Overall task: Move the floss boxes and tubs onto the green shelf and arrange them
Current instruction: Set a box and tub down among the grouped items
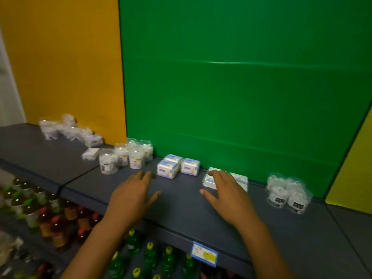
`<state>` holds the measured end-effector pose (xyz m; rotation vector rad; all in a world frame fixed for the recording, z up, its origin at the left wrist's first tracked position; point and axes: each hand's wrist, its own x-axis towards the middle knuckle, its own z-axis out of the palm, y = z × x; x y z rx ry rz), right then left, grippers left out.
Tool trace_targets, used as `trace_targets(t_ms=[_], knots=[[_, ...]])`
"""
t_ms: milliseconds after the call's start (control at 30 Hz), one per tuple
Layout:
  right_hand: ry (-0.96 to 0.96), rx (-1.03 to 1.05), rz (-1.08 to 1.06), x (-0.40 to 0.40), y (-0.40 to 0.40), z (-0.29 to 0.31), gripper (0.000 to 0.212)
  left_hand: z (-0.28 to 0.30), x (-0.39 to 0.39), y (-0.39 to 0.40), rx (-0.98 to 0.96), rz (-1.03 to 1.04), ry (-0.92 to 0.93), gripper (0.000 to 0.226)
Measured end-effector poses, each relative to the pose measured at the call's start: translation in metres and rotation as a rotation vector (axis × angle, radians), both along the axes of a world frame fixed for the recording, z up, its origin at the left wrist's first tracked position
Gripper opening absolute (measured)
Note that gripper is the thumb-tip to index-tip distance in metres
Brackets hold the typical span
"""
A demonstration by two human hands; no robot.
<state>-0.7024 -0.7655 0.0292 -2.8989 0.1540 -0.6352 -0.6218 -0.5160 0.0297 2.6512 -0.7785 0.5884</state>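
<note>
On the dark shelf [181,214] in front of the green back panel [241,87] stand three white floss boxes [178,166], several clear tubs [128,156] to their left and two clear tubs [287,193] at the right. My right hand [225,192] lies with straight fingers on a clear-wrapped floss box [239,179]. Just short of the white boxes, my left hand [134,196] hovers with fingers spread and holds nothing. More wrapped tubs [60,126] and two floss boxes [93,146] lie on the shelf part in front of the orange panel.
Below the shelf stand rows of bottles: green ones [151,256] in the middle, red and dark ones [50,216] to the left. A blue price tag [204,253] hangs on the shelf's front edge. A yellow panel [356,168] borders the green one on the right.
</note>
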Motion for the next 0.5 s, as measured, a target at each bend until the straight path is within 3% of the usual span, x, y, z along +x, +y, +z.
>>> trace_targets(t_ms=[267,500], knots=[[-0.04,0.04,0.216,0.049,0.144,0.009,0.064,0.007,-0.005,0.158,0.035,0.221,-0.041,0.048],[-0.088,0.034,0.382,0.109,0.233,0.028,0.061,0.021,0.011,0.249,0.014,0.401,-0.074,0.046]])
